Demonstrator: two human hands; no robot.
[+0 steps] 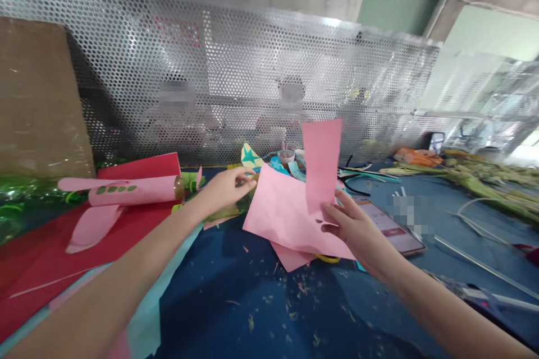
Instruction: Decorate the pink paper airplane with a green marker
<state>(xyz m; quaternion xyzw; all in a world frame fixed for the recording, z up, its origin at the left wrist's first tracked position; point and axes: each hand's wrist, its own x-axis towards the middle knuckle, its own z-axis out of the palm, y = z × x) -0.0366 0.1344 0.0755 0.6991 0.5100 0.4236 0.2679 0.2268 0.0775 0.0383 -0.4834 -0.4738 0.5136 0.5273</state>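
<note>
My right hand [351, 227] pinches the lower end of a pink paper strip [323, 160], which stands upright above the table. Under the strip lies a larger pink paper sheet [280, 210], its edges lifted and uneven, with another pink piece [292, 258] partly beneath it. My left hand [231, 186] hovers by the sheet's upper left edge, fingers loosely bent and apart, with nothing visible in them. To its left, a pink paper-wrapped bottle [137, 190] with green oval spots and pink paper flaps rests on red sheets [46, 258].
Light blue paper [145, 314] lies at the left front. A phone [391, 227] lies right of the pink sheet, near a cable [484, 266]. Dry green husks [475, 179] sit at the far right. A perforated metal screen [252, 84] borders the back; people are behind it.
</note>
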